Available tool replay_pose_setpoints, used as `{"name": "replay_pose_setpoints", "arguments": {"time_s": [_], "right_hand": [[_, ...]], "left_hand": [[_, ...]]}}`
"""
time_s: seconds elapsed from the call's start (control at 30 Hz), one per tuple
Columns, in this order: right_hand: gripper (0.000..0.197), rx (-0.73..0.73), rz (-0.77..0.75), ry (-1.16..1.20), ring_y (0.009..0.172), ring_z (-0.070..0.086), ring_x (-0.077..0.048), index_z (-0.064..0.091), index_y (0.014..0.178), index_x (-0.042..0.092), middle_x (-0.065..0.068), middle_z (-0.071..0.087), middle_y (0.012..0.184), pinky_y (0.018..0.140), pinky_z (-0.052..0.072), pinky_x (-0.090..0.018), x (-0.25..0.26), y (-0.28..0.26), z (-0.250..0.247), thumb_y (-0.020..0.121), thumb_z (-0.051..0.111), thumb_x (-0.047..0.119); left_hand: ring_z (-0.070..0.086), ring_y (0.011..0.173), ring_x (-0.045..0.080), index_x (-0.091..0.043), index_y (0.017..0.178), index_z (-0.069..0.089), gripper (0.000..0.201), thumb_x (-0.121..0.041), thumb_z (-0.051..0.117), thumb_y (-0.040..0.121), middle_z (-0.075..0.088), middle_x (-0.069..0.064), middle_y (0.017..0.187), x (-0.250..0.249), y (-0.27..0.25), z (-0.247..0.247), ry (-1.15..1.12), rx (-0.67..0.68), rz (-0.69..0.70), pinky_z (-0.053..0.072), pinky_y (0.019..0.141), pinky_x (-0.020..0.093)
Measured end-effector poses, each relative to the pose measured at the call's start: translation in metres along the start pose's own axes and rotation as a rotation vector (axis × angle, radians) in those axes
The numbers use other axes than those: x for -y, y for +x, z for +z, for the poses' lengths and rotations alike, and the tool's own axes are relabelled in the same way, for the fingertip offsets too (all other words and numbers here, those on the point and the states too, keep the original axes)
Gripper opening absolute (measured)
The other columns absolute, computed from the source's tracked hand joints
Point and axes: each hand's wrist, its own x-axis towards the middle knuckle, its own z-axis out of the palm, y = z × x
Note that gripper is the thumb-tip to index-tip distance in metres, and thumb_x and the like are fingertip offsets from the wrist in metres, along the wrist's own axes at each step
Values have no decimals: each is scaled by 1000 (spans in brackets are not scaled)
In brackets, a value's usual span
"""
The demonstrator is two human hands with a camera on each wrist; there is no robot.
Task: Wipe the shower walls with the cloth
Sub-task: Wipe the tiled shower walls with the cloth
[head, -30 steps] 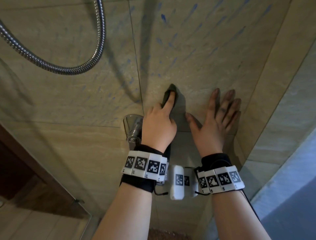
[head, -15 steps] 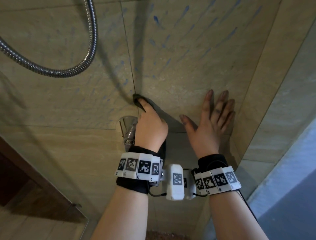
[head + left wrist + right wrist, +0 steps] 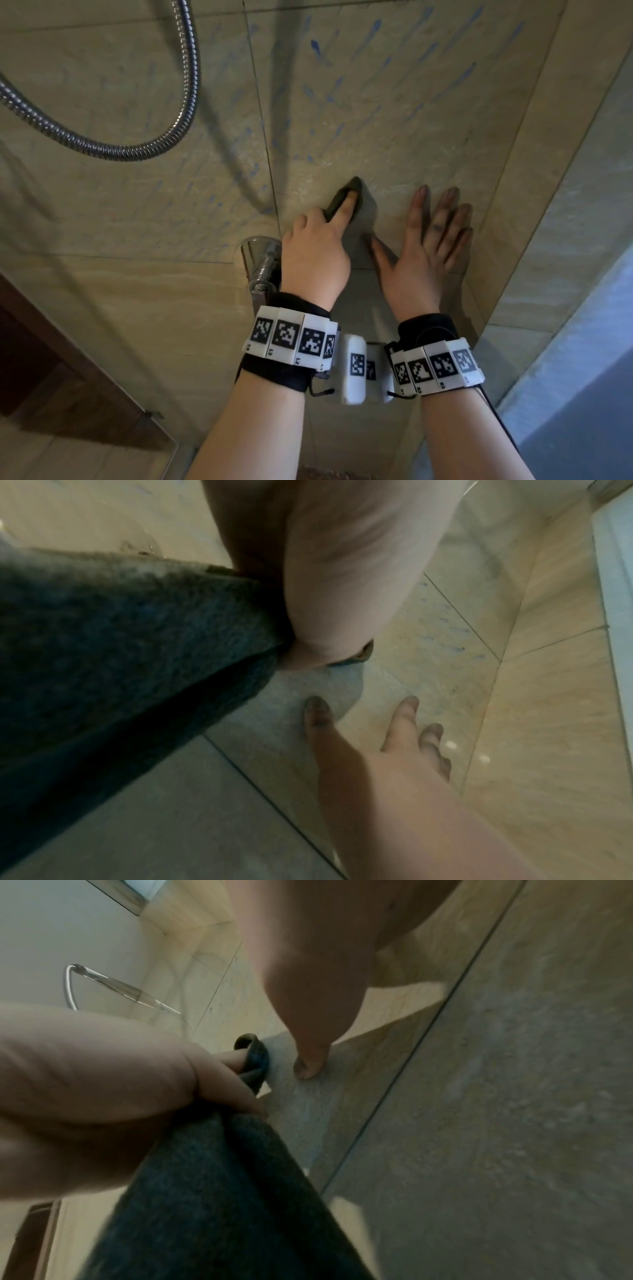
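Wiping mid-frame: left hand (image 3: 313,253) pinches cloth (image 3: 342,198) on wall (image 3: 428,113) | right hand (image 3: 421,253) spread flat | blue streaks (image 3: 363,78) above remain

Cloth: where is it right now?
Head view, centre: the dark cloth is pressed to the tiled wall under the left hand, just right of the vertical grout line, above the chrome tap, beside the flat right hand.

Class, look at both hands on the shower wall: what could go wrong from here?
The left hand rubs the cloth right beside the metal tap; a sideways stroke could knock knuckles against it. The right hand lies flat on the tiled wall; if the tiles are wet, it might slip.
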Motion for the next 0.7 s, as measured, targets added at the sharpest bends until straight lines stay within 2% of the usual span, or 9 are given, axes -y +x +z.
{"name": "replay_pose_setpoints", "arguments": {"time_s": [0.13, 0.33, 0.43, 0.6, 0.7], "right_hand": [[88, -9, -1, 1, 143, -8, -36, -2, 152, 23, -20, -3, 158, 114, -14, -43, 0, 0, 1, 90, 50, 57], [89, 16, 9, 11, 143, -10, -35, -7, 152, 27, -18, -6, 158, 113, -17, -42, -1, 0, 1, 90, 48, 60], [87, 2, 5, 8, 144, -9, -35, -5, 152, 25, -18, -4, 158, 113, -15, -43, -1, 0, 0, 91, 48, 57], [93, 35, 5, 37, 140, -25, -20, -19, 147, 31, -1, -25, 152, 111, -22, -39, -3, -1, 0, 91, 49, 59], [92, 36, 5, 35, 142, -20, -25, -19, 147, 32, -1, -24, 151, 111, -22, -39, -2, 0, 1, 91, 49, 58]], "left_hand": [[46, 108, 31, -29, 153, 8, 72, -11, 42, 92, 46, 15, 115, 12, 8, -14, -129, -127, -115, 42, 88, 41], [49, 112, 34, -20, 153, -4, 77, -10, 42, 92, 44, 18, 130, 11, 7, -17, -218, -154, -207, 45, 89, 42], [45, 115, 34, -17, 153, -2, 76, -8, 41, 90, 45, 19, 127, 3, 5, -10, -180, -117, -156, 41, 91, 41], [44, 107, 32, -27, 153, 8, 75, -6, 41, 89, 46, 15, 113, -2, 10, -13, -57, -94, -55, 38, 89, 40], [46, 105, 33, -29, 153, 7, 74, -8, 40, 91, 47, 15, 113, 1, 18, -23, -36, -124, -40, 39, 87, 41]]}}
